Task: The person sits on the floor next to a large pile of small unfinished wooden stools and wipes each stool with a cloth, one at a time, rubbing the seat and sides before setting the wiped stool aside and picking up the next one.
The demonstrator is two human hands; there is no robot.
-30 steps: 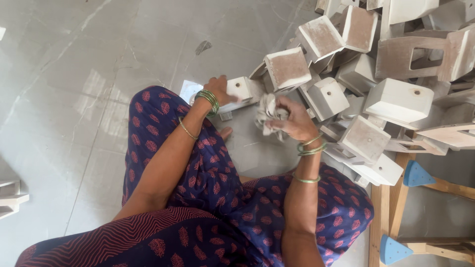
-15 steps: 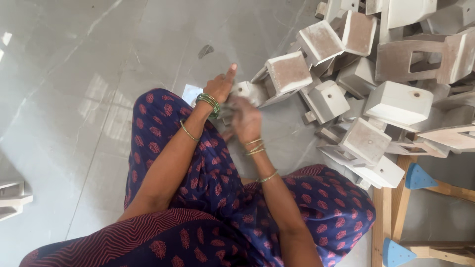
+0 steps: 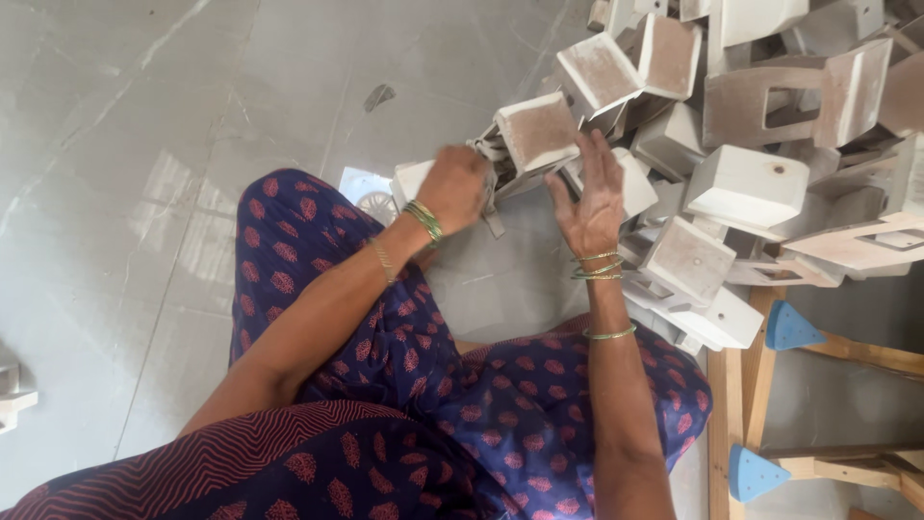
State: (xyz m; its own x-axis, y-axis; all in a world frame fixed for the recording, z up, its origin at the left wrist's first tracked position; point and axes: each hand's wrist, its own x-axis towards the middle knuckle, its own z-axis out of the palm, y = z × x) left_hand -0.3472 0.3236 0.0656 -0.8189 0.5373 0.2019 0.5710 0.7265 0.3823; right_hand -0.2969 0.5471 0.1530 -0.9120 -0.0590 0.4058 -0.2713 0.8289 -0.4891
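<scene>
Left hand is curling closed around the near edge of a white block with a brown sanded face, which is sitting tilted at the pile's nine o'clock edge. Right hand is lying open, fingers spread and touching the block's four o'clock side. Blue-capped wooden frame is lying at five o'clock of the right hand, well apart, on grey tile floor

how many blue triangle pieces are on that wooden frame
2. One blue triangle sits at the wooden frame's upper corner, the other blue triangle at its lower corner, both right of the knee. More may lie beyond the picture's edge.
</scene>
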